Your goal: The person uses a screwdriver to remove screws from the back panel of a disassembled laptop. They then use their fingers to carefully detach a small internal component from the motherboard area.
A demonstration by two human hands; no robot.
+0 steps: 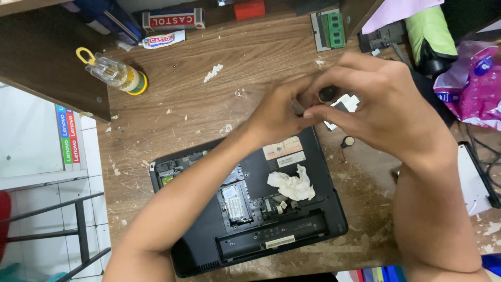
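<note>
A small round black part (327, 94) sat pinched between the two hands, up above the far edge of the open laptop (250, 203). It looked like a knob or a cap, but it was too small and too hidden to tell for sure.

The left hand (279, 112) came in from the lower left, and its fingers closed on the near side of the black part. The right hand (389, 107) came in from the right, and its fingers (334, 112) curled over the top and front of it. So both grips were clenched on that one little part, with the fingertips of the two hands touching each other. The part lay right inside the grip, not beside it.

I think the step in hand was fiddling with the small part, maybe twisting or pulling it. That kind of move calls for a steady pinch and small, careful turns, because the part is tiny and could slip out.

Just under the hands lay some small white pieces (347, 102) on the table (209, 104). A little round disc with a thin wire (348, 141) lay near the laptop's right edge.

The laptop lay bottom side up with its cover off, so the inside showed. A crumpled white tissue (293, 184) rested on it. Well apart, at the far left, a clear bottle with a yellow ring (112, 72) lay on its side.
</note>
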